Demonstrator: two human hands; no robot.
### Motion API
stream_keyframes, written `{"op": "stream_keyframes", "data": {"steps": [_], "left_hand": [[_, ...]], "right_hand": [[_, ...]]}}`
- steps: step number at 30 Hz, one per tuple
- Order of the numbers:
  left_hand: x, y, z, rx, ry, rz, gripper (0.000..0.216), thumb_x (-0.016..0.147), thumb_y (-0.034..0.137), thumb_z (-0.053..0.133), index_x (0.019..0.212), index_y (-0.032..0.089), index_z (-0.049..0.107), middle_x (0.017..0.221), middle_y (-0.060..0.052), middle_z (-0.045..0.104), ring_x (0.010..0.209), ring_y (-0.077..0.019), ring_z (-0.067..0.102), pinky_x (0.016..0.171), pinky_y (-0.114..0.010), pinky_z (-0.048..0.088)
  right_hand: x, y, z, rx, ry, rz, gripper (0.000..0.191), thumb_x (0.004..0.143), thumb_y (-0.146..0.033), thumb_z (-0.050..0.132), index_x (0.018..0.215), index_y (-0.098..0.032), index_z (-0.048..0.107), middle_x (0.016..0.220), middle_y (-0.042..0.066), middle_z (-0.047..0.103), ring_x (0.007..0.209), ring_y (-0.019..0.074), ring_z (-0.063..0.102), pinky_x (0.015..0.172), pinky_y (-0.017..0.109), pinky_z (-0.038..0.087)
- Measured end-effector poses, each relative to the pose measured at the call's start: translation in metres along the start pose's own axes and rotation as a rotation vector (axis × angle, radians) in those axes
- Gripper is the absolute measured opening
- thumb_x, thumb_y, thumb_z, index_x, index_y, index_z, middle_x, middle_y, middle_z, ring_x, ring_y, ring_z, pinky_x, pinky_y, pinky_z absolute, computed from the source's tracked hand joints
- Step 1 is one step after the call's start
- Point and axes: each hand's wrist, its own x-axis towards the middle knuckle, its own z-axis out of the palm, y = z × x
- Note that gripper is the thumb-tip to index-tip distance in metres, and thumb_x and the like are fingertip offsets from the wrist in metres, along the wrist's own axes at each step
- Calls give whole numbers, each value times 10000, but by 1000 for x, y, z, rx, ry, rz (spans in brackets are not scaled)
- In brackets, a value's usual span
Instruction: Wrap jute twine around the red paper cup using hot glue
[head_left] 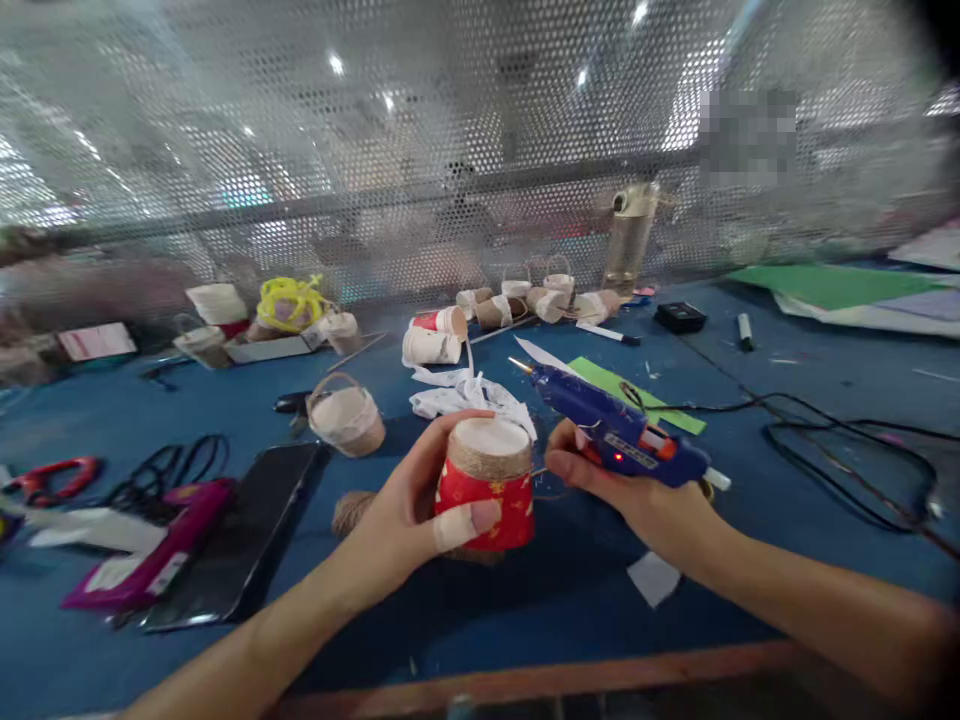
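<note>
My left hand (431, 500) is wrapped round an upside-down red paper cup (491, 500), its narrow white base facing up. Brown twine is wound in a band just below that base. A bandage or tape strip covers part of my left thumb. In my right hand (600, 475) is a blue hot glue gun (619, 425) with a small red light on. Its nozzle points up and left, apart from the cup, and a glue stick sticks out of its rear. A ball of twine (352, 513) lies beside my left wrist, and a strand of twine runs right of the cup.
A small handled basket (347, 418) and white crumpled strips (480, 395) lie beyond the cup. A black cord (832, 420) loops at right. On the left are a dark phone-like slab (244, 535), a magenta tool (154, 550) and red-handled scissors (60, 480). A perforated metal screen stands behind.
</note>
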Motion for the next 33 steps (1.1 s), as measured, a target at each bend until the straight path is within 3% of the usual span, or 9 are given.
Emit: {"op": "stream_keyframes", "data": {"steps": [7, 17, 22, 29, 33], "left_hand": [[1, 0, 5, 26, 3, -3, 545, 830, 311, 898, 1331, 362, 689, 1308, -40, 720, 1134, -271, 706, 901, -318, 629], [-2, -4, 4, -18, -17, 20, 545, 847, 269, 892, 1342, 393, 698, 1297, -20, 731, 1114, -218, 707, 916, -261, 615], [-3, -4, 4, -9, -27, 27, 527, 852, 281, 889, 1333, 384, 701, 1293, -30, 734, 1103, -229, 721, 913, -278, 620], [-4, -5, 5, 1, -34, -1, 626, 898, 296, 845, 1459, 422, 600, 1437, -46, 682, 1252, -291, 679, 976, -320, 605], [-3, -5, 8, 19, -28, 86, 611, 926, 265, 821, 1446, 485, 587, 1347, -8, 706, 1191, -236, 698, 957, -278, 599]], "right_hand": [[0, 4, 3, 60, -24, 8, 207, 835, -325, 836, 801, -229, 656, 763, -57, 628, 728, 99, 627, 743, 186, 579], [-1, 5, 7, 145, 9, 24, 208, 784, -284, 881, 777, -212, 685, 736, -57, 646, 700, 87, 626, 747, 167, 600], [-1, 5, 8, 189, 0, 57, 301, 705, -232, 944, 803, -212, 660, 727, -69, 675, 675, 81, 627, 729, 153, 601], [-3, 10, 9, 122, 55, 46, 325, 704, -314, 949, 809, -232, 653, 764, -37, 732, 716, 133, 685, 742, 242, 651], [-6, 16, 9, 62, 116, -37, 234, 752, -265, 894, 849, -253, 682, 788, -32, 765, 734, 161, 755, 741, 273, 673]]}}
